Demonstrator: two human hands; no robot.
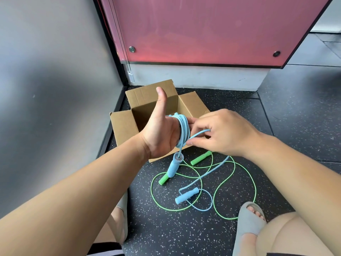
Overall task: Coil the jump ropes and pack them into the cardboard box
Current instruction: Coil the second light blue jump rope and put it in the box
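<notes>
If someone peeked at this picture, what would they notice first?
The bright blue jump rope in the middle, wound in loops round the left hand with its thumb up, while the right hand pinches the loose strand. Just behind sits the open cardboard box, and a green jump rope sprawls on the dark speckled floor below.

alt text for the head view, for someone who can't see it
A blue rope is coiled round a person's left hand, thumb up, while the right hand pinches its loose cord. One blue handle hangs below; the other lies on the speckled floor amid a loose green rope, before an open box.
</notes>
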